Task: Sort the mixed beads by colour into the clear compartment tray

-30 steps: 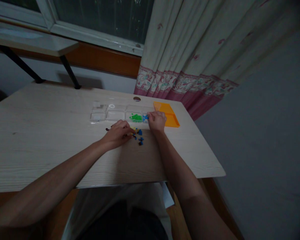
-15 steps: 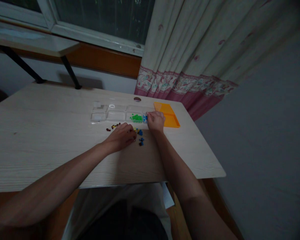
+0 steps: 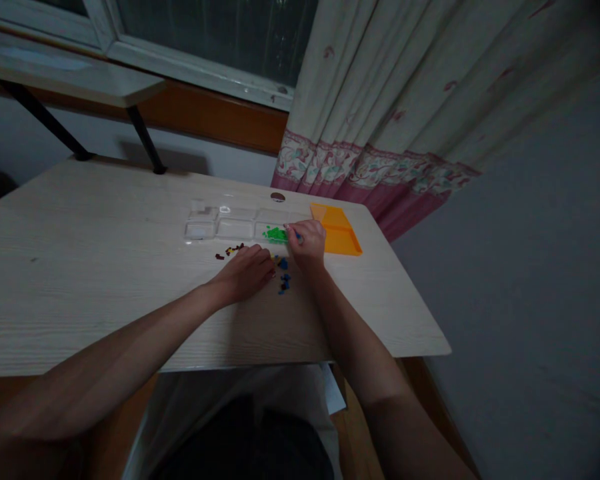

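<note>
A clear plastic compartment tray (image 3: 235, 229) lies on the table, and small green pieces (image 3: 276, 234) fill part of one compartment. Over the tray's right end is my right hand (image 3: 307, 241), its thumb and fingers pinched together beside the green pieces. A bit of blue shows at its fingers, too small to tell whether it is held. My left hand (image 3: 250, 272) rests in front of the tray with curled fingers, whose tips are partly hidden. Just right of it lie small blue pieces (image 3: 284, 264), with more dark blue ones (image 3: 285, 285) nearer me. Brown and yellow pieces (image 3: 229, 251) are scattered behind its wrist.
An orange two-part tray (image 3: 341, 232) sits right of my right hand. A small brown oval object (image 3: 278, 197) lies behind the clear tray. A raised shelf (image 3: 95, 80) on black legs stands at the back left. A patterned curtain (image 3: 370, 153) hangs behind the table (image 3: 130, 320).
My right hand has moved slightly left, from the blue pieces in the tray toward the green ones. My left hand stays by the loose pieces, fingers shifted a little. The view has shifted slightly.
</note>
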`<act>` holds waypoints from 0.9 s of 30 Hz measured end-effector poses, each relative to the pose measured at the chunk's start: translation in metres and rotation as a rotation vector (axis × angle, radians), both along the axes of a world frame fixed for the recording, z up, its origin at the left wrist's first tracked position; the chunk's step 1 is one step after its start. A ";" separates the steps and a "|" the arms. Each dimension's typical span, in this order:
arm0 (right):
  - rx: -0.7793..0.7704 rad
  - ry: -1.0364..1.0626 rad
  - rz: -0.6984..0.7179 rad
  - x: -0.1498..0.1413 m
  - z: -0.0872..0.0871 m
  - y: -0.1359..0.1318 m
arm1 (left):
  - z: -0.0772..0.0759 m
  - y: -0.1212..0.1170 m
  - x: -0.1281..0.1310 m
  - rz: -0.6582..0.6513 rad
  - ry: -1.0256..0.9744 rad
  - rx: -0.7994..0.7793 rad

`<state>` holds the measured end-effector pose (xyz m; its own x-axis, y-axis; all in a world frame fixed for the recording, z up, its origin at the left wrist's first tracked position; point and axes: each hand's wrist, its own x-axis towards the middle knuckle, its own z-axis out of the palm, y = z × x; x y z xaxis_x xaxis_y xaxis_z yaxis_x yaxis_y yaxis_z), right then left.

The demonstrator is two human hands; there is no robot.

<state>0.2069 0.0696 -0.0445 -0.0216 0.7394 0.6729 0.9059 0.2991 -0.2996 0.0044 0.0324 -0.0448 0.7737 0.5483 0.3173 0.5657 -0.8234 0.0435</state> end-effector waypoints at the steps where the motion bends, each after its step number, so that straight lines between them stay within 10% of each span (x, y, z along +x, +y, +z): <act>1: -0.002 -0.003 -0.001 0.000 0.000 0.000 | 0.001 -0.001 -0.001 -0.037 -0.031 -0.016; 6: -0.015 -0.001 -0.006 0.001 0.001 0.002 | -0.002 -0.009 0.001 -0.199 -0.120 -0.079; 27: -0.063 0.026 -0.004 0.000 0.004 -0.001 | 0.001 -0.001 0.009 0.061 0.059 -0.033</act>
<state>0.2073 0.0685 -0.0409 -0.0018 0.7803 0.6254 0.8989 0.2752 -0.3408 0.0134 0.0318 -0.0443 0.7554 0.6044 0.2532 0.6171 -0.7861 0.0354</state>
